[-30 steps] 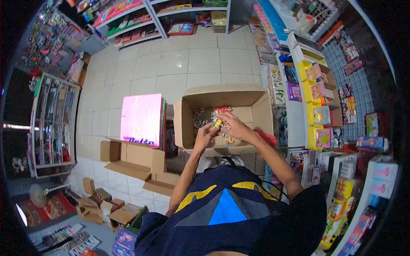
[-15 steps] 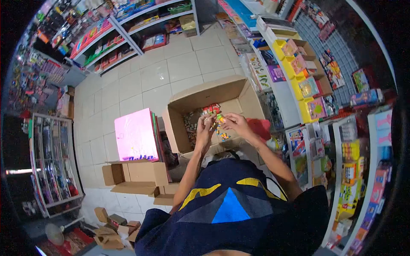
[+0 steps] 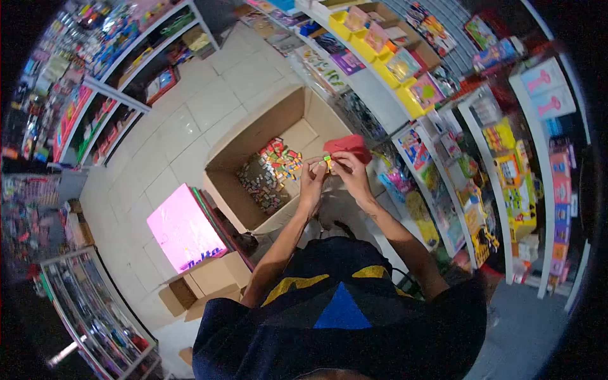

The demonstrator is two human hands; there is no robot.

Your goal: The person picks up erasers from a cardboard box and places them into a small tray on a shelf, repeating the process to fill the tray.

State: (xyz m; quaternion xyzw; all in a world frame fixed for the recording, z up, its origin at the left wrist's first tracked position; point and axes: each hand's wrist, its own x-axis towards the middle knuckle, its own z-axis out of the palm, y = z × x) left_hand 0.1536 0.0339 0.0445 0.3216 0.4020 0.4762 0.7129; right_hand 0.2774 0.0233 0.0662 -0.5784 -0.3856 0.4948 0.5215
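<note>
Between my fingertips is a small green-and-yellow piece, too small to name exactly. My left hand pinches it from the left, and my right hand pinches it from the right. Both hands are above the near right edge of an open cardboard box. Inside the box lies a loose heap of small colourful pieces, red, orange and green toward the far side and greyer toward the near left. A red item, perhaps cloth or a bag, sits just beyond my right hand.
A pink-topped stack and a smaller open carton stand on the tiled floor to the left. Shelves of packaged goods line the right, with yellow trays behind. A glass display case is at lower left.
My view has turned, so the box appears further left and tilted. Both hands have shifted from over the box's middle toward its right edge, uncovering the colourful heap.
</note>
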